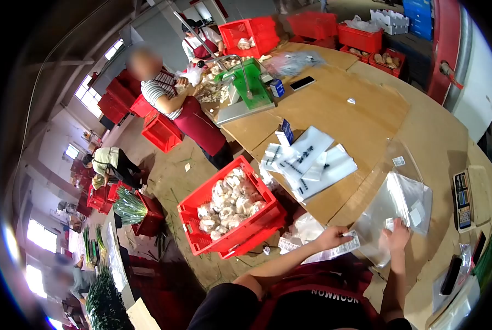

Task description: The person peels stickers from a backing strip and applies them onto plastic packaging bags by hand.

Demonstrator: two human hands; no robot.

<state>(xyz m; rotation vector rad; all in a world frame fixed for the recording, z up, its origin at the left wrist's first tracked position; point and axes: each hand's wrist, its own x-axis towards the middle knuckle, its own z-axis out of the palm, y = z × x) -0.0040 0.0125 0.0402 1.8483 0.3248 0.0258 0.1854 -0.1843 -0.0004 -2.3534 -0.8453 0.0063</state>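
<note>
My left hand (334, 238) is closed on a strip of white printed labels (334, 252) near the table's front edge. To its right, my right hand (397, 234) pinches a small white label (389, 224) over a clear plastic bag (375, 220). The bag lies flat on the cardboard-covered table (378, 118), beside more clear bags (416, 192). Further back and left are white printed bags (312, 159) in a loose pile.
A red crate (235, 234) of bagged mushrooms stands left of the table. At right is a scale (462, 201); a green device (251, 85) and a phone (302, 83) are at the back. A co-worker in a red apron (202, 124) stands beyond the crate.
</note>
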